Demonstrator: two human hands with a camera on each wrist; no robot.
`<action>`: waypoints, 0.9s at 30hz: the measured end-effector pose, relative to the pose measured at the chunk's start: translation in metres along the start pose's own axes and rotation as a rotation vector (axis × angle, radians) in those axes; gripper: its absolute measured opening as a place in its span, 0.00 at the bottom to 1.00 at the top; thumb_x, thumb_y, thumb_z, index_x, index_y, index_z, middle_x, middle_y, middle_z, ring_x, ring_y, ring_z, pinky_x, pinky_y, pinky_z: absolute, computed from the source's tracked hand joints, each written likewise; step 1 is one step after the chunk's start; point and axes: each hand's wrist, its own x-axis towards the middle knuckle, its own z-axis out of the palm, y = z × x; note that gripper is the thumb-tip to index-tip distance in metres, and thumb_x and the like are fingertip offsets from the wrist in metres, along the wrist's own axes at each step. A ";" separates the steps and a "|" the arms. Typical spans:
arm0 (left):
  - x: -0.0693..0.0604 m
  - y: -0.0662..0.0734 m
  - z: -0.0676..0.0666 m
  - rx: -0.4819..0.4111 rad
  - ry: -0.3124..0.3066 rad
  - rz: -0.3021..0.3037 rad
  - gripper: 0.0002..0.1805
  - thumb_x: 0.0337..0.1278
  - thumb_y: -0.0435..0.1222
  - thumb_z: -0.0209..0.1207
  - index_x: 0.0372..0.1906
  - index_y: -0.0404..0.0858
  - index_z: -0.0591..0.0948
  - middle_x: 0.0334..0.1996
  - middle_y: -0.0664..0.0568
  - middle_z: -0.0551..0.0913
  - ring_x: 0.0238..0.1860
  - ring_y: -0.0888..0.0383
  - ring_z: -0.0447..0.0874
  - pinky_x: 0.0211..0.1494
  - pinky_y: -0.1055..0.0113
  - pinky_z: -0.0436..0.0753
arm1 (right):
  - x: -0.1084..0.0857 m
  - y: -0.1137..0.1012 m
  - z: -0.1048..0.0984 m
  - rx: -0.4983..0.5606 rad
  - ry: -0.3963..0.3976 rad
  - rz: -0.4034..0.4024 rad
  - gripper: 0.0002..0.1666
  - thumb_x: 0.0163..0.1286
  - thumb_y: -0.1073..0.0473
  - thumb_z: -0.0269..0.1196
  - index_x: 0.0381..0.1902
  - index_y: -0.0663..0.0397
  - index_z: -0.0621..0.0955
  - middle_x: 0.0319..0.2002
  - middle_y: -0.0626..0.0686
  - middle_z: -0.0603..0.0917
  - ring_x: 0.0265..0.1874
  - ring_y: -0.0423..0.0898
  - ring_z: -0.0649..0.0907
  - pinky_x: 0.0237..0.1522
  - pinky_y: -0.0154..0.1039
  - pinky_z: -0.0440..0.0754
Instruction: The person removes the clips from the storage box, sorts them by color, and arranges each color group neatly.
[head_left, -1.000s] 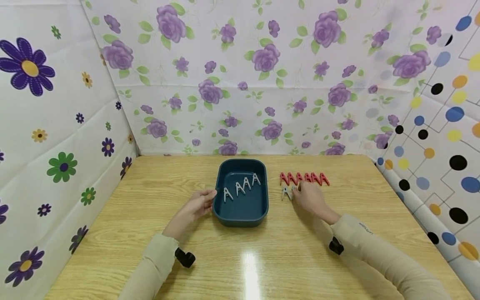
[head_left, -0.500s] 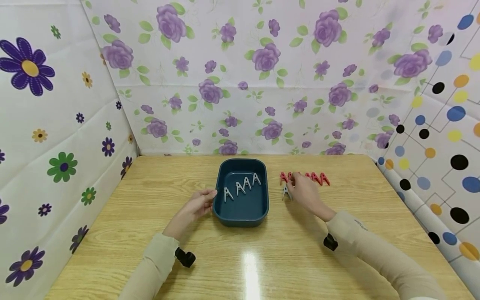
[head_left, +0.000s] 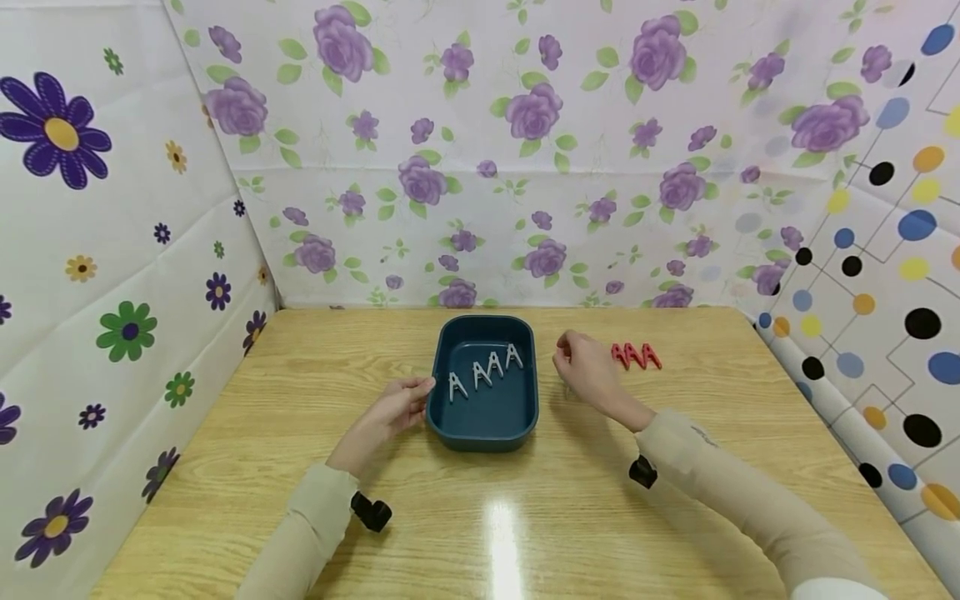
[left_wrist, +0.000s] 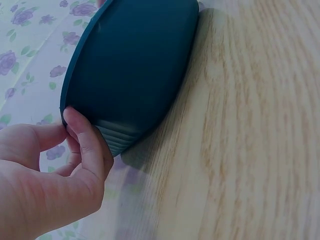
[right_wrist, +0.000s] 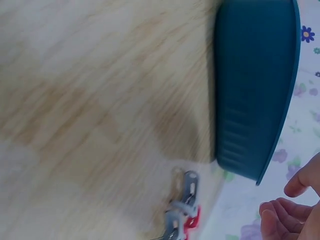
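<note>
Currently, the left hand (head_left: 396, 408) pinches a dark blue box (head_left: 502, 415) on the worktop (head_left: 423, 517) — four grey clips (head_left: 481, 372) lie inside — while the right hand (head_left: 592, 371), fingers (right_wrist: 281, 222) loosely curled and thumb (right_wrist: 304, 179) apart, hovers near some red clips (head_left: 632, 357).

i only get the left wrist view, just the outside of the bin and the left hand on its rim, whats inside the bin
Observer: The head view shows four pale grey clothespins lying inside the bin.
Operator: ok and is the right hand holding anything
Observer: Nothing that I can see: in the right wrist view there is a visible gap between the thumb and fingers of the right hand.
Operator: any pins out on the table
Observer: Yes, in the head view three red clothespins show on the table, to the right of that hand, which may be hiding more.
</note>
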 end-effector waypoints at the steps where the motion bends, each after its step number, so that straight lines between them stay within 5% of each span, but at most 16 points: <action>1: 0.000 0.000 0.000 -0.004 0.002 -0.001 0.20 0.70 0.37 0.53 0.58 0.27 0.70 0.27 0.55 0.80 0.24 0.65 0.77 0.29 0.74 0.77 | 0.001 -0.002 0.000 0.000 0.000 -0.001 0.07 0.67 0.61 0.57 0.36 0.58 0.80 0.29 0.55 0.82 0.23 0.45 0.78 0.26 0.39 0.78; 14: 0.000 0.000 -0.002 0.002 -0.019 -0.007 0.24 0.70 0.39 0.54 0.61 0.27 0.68 0.28 0.55 0.80 0.25 0.64 0.76 0.28 0.75 0.78 | 0.015 -0.030 0.002 0.009 -0.099 -0.046 0.05 0.63 0.63 0.62 0.36 0.59 0.82 0.30 0.56 0.84 0.27 0.47 0.81 0.29 0.41 0.80; 27: 0.000 0.000 -0.002 -0.013 -0.021 -0.005 0.22 0.70 0.38 0.54 0.60 0.27 0.69 0.26 0.56 0.80 0.24 0.65 0.77 0.29 0.75 0.77 | 0.039 -0.053 0.007 0.050 -0.275 0.043 0.12 0.66 0.62 0.60 0.44 0.64 0.82 0.36 0.58 0.85 0.32 0.48 0.82 0.39 0.44 0.83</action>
